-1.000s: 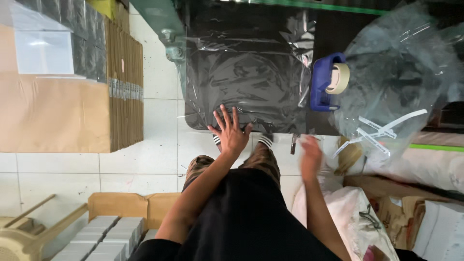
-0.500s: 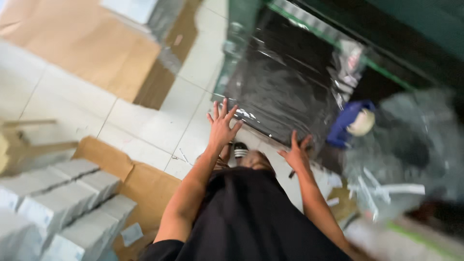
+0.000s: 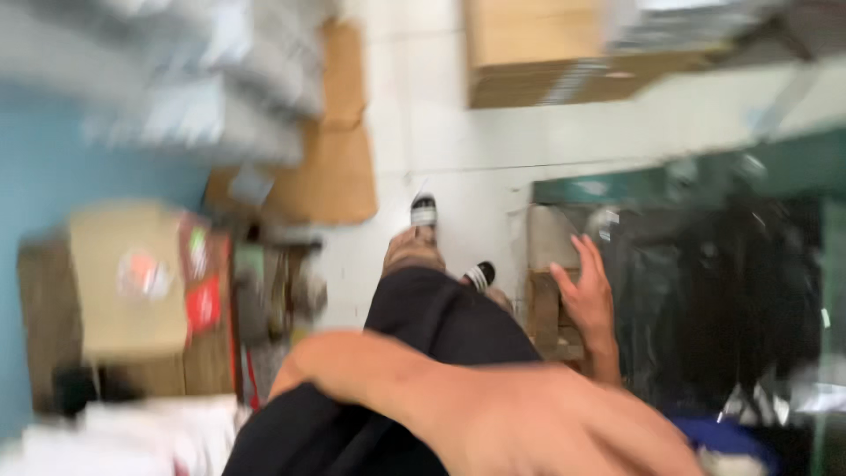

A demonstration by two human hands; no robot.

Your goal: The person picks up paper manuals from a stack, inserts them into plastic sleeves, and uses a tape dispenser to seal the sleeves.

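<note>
- The white tiled floor [image 3: 458, 167] is crowded on your left. With the view this blurred, you could easily misjudge where you step or lean.
- The dark plastic-covered sheet [image 3: 705, 300] lies at your right, by a green edge. The film looks slick, so a palm pressing on it could slide.
- Flat brown cardboard [image 3: 335, 167] lies on the tiles ahead of your feet and could skid if you step on it.
- A cardboard box [image 3: 123, 282] sits well to your left, with small clutter just beside it that you could knock over if you turn.
- Your left arm [image 3: 493, 414] crosses the foreground. Its hand is out of sight, so you cannot tell what it is doing.
- Your right hand [image 3: 586, 295] is empty, fingers spread wide, at the sheet's near-left edge. Whether it touches the film is unclear.
- Your sandals [image 3: 425, 213] are close to the cardboard, so you could catch a toe on it.
</note>
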